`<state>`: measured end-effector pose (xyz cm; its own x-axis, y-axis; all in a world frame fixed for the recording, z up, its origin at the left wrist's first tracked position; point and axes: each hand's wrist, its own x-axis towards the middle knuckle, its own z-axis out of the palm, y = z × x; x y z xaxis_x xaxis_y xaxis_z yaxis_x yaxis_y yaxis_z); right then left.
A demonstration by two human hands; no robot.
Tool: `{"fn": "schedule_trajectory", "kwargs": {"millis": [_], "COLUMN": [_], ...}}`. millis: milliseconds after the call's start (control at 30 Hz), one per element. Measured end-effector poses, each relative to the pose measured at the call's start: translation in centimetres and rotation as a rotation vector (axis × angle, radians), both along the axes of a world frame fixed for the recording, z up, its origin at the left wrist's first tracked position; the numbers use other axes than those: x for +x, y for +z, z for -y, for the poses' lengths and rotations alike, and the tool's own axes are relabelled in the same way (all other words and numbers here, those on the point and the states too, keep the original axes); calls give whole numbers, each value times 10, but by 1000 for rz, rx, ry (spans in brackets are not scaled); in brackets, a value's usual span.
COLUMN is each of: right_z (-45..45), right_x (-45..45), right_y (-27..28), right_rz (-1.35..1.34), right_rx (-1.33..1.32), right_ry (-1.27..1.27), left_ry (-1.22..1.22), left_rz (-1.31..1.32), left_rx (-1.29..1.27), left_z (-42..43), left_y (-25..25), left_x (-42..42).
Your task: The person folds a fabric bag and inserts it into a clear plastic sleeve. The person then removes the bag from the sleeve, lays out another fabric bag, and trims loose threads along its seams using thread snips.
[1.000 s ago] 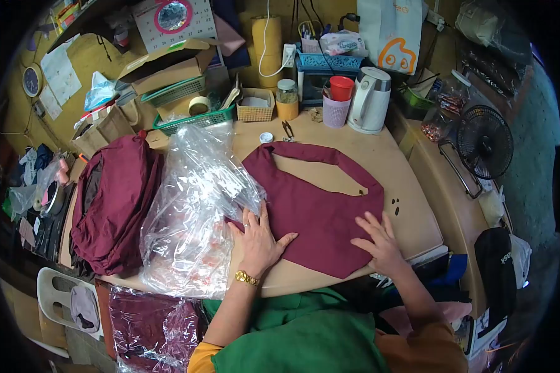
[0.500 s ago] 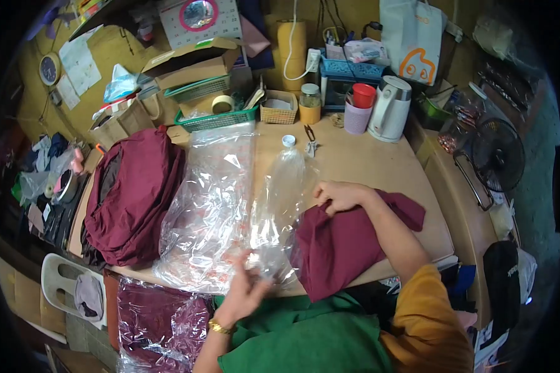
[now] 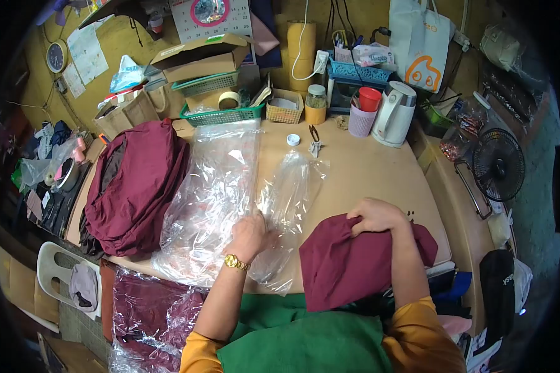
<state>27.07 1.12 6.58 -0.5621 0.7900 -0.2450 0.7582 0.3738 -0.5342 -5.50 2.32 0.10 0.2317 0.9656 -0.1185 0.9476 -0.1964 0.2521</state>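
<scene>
Maroon cloth (image 3: 348, 267), loosely bunched on the tabletop (image 3: 367, 168) just right of the narrow clear bag (image 3: 286, 199), lower part hanging over the front edge. Right hand (image 3: 379, 214) over the upper fold, fingers bent and pinching a gathered bit of fabric. Left hand (image 3: 249, 236) at the left side of the narrow clear bag, fingers reaching onto the film; too blurred to tell whether pinching any plastic or merely pressing.

For neat handling, probably best to take a broader hold along the fold, to avoid drag creases from a lone pinch, and to support the hanging part against slipping. With the film, better to use light, flat fingertips, separating layers gently and smoothing without tugging, to prevent snags or stretched edges.

Soft, matte weave in the cloth, with rounded folds and a slanting lower edge. Thin, slick film in the narrow clear bag, full of glints and fine wrinkles. Left of the bag, a wide spread of crinkled clear plastic (image 3: 211, 180); farther left, a plump maroon pile (image 3: 137, 186). Beyond the bag's far end, a small round white lid (image 3: 293, 140) and slim dark snips (image 3: 314, 133).
</scene>
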Motion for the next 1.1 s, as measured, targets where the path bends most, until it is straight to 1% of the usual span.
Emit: {"fn": "schedule_trajectory", "kwargs": {"millis": [33, 67, 100, 133, 167, 200, 233, 300, 333, 367, 400, 433, 467, 533, 567, 633, 700, 767, 800, 833, 867, 900, 933, 1000, 1033, 1067, 1100], "right_z": [9, 19, 30, 43, 60, 63, 72, 77, 79, 83, 87, 92, 96, 103, 106, 107, 106, 105, 105, 104, 103, 101, 95, 91, 87, 79, 73], "right_x": [10, 21, 32, 38, 31, 38, 38, 42, 42, 42, 41, 41, 41, 38, 37, 33, 28, 18, 9, 0, -10, -22, -31, -50, -63, -74, -82], "right_y": [9, 19, 29, 44, 70, 68, 80, 84, 84, 82, 81, 79, 76, 76, 76, 77, 76, 74, 71, 68, 65, 62, 49, 40, 32, 22, 17], "right_rz": [-41, -82, -203, -323, -385, -478, -476, -558, -560, -488, -413, -412, -404, -372, -370, -391, -420, -451, -491, -531, -536, -478, -506, -407, -372, -354, -300], "right_rx": [107, 216, 282, 343, 463, 621, 676, 780, 783, 855, 927, 931, 907, 821, 813, 806, 834, 863, 895, 927, 953, 1018, 987, 911, 960, 943, 869], "right_ry": [-51, -103, -244, -385, -507, -629, -754, -861, -859, -874, -889, -892, -891, -893, -894, -882, -858, -839, -801, -765, -688, -578, -526, -332, -282, -240, -187], "left_ry": [-1, 28, 56, 86, 55, -54, -164, -527, -665, -666, -732, -796, -802, -358, -356, -164, -124, -90, -48, -49, -18, 13, 13, 151, 150, 70, -15], "left_rz": [1, 140, 277, 449, 546, 529, 509, 143, 30, 29, 138, 247, 245, 511, 511, 325, 335, 339, 459, 457, 630, 805, 806, 594, 596, 658, 712], "left_rx": [5, 172, 338, 580, 764, 828, 891, 670, 591, 593, 501, 408, 410, 335, 328, 347, 342, 110, 265, 264, 247, 230, 232, 258, 263, 463, 660], "left_z": [-4, -8, -12, -8, -5, -2, 3, 16, 18, 21, 26, 31, 34, 45, 48, 51, 38, 20, 10, 7, 1, -4, -7, -5, -2, 3, 10], "left_y": [-1, -1, -1, 26, 55, 78, 91, 96, 76, 53, 30, 23, 19, 23, 21, 17, -1, -5, -20, -14, -5, 7, 24, 65, 81, 97, 112], "left_x": [0, -2, -2, -1, 4, 10, 16, 38, 48, 48, 47, 48, 47, 41, 37, 28, 16, 5, 1, 0, 0, 0, 1, 1, 3, 7, 12]}}
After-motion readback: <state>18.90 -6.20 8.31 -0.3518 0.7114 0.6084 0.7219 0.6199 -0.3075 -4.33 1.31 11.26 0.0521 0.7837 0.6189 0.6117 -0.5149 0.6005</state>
